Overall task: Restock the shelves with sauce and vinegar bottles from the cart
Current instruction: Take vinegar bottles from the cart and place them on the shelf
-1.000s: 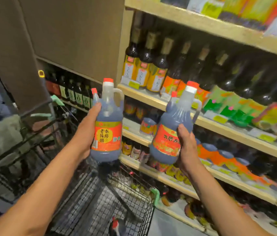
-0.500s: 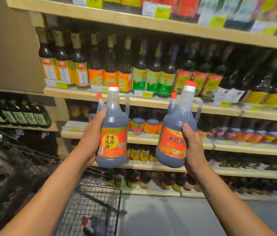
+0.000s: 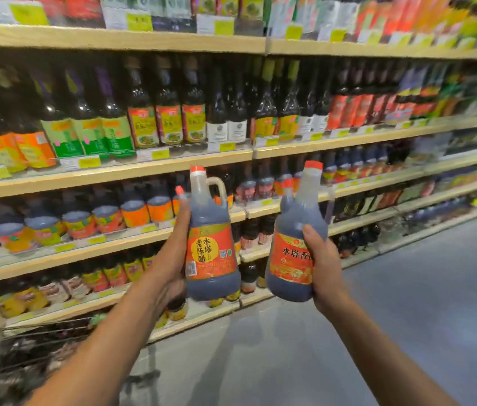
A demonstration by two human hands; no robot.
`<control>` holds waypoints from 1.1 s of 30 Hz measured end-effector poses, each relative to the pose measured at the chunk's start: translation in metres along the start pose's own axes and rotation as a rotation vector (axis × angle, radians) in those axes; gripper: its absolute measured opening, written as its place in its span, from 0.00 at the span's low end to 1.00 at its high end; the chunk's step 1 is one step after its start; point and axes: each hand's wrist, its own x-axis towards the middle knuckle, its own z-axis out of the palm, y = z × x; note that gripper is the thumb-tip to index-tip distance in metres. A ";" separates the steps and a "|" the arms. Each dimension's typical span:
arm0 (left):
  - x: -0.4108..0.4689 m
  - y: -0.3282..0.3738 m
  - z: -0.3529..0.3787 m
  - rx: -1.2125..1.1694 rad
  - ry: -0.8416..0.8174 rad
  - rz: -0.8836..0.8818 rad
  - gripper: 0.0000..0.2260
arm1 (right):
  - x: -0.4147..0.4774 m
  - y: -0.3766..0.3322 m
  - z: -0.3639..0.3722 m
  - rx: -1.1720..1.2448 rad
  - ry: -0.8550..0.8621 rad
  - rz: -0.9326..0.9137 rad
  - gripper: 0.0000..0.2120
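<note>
Rightward along the shelves (image 3: 108, 171) both loads have been carried. The left bottle (image 3: 211, 250), upright, is clasped by the left hand (image 3: 173, 259), which is nearer the shelves. The tilted right bottle (image 3: 293, 253) is clasped by the right hand (image 3: 322, 268).

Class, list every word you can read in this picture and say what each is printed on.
"水塔 老陈醋": on the yellow circle of the left bottle, on its orange label.
"水塔香": on the label of the right bottle; the right hand covers the rest.
Yellow shelf price tags and labels on the shelved bottles: too blurred to read.

Cart (image 3: 11, 344) blurred, cut off; far shelves (image 3: 465, 122) blurred.
</note>
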 end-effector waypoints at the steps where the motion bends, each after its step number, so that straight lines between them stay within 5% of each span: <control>1: 0.005 -0.008 0.017 0.020 -0.052 -0.029 0.34 | -0.003 -0.002 -0.019 0.009 0.040 0.005 0.37; 7: 0.042 -0.054 0.113 0.181 -0.323 -0.117 0.51 | -0.023 -0.017 -0.117 0.001 0.267 -0.015 0.34; 16: 0.101 -0.123 0.247 0.314 -0.650 -0.186 0.27 | -0.038 -0.033 -0.244 0.003 0.595 -0.042 0.36; 23: 0.178 -0.152 0.341 0.376 -0.869 -0.208 0.33 | -0.004 -0.037 -0.323 0.055 0.842 -0.074 0.47; 29: 0.240 -0.175 0.425 0.414 -0.982 -0.221 0.27 | 0.028 -0.047 -0.378 0.049 0.992 -0.100 0.37; 33: 0.265 -0.199 0.486 0.418 -1.057 -0.257 0.32 | 0.037 -0.056 -0.424 0.030 1.081 -0.107 0.27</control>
